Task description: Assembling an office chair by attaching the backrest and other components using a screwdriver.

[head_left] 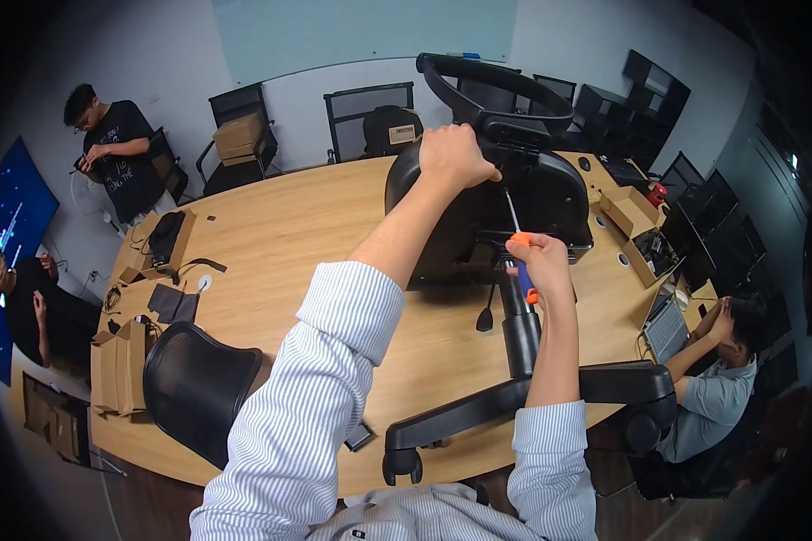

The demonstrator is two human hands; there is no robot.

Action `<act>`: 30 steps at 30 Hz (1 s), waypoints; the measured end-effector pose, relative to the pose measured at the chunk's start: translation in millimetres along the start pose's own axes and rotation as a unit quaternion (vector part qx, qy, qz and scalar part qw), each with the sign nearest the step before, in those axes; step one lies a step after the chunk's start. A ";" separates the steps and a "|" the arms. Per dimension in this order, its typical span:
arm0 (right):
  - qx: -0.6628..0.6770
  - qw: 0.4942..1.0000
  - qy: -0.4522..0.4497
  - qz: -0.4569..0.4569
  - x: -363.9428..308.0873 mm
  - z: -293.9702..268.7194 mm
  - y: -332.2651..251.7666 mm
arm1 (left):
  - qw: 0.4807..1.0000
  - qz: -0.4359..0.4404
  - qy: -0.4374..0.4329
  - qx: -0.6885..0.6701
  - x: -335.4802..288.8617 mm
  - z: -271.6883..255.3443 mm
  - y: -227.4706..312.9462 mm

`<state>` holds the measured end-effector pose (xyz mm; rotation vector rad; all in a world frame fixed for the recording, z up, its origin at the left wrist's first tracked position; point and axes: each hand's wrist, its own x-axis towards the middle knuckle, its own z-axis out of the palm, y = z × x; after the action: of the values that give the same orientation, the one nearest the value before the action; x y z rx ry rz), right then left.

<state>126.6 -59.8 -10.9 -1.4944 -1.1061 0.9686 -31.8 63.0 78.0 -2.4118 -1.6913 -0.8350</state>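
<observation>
A black office chair (451, 225) lies tipped over on the wooden table, its underside facing me and its wheeled base hanging past the near edge. My left hand (454, 158) is closed on the far part of the chair, by the seat's edge and the black bracket; what exactly its fingers wrap is partly hidden. In my right hand (545, 265) is a screwdriver (512, 213) with an orange and blue handle. Its shaft points up and away to the seat's underside, just right of my left thumb. Whether the tip sits in a screw is too small to tell.
The wooden table (280, 225) carries open cardboard boxes (630, 209) at the right and another box (117, 361) at the left. A mesh chair back (198, 383) stands at the near left. A person (717, 388) sits at a laptop (666, 326); two others are at the left.
</observation>
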 end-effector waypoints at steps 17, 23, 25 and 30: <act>0.448 0.878 -0.125 0.109 4.7 1.6 -0.8 | 0.999 -0.016 -0.037 0.012 -0.7 -3.8 4.0; 0.253 0.964 -0.036 0.077 -3.0 21.5 -2.9 | 0.999 -0.013 -0.026 0.022 -0.5 0.6 -0.4; 0.257 0.963 -0.044 0.066 -1.9 17.3 -4.8 | 0.999 -0.012 -0.020 0.025 0.6 0.8 -0.3; 0.409 0.897 -0.143 0.091 8.1 8.1 2.6 | 1.000 0.009 -0.006 0.014 -0.2 2.8 -0.2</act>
<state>121.4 -50.2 -15.2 -0.7755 -0.6062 1.5775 -31.0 63.9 75.4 -2.4141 -1.6724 -0.7920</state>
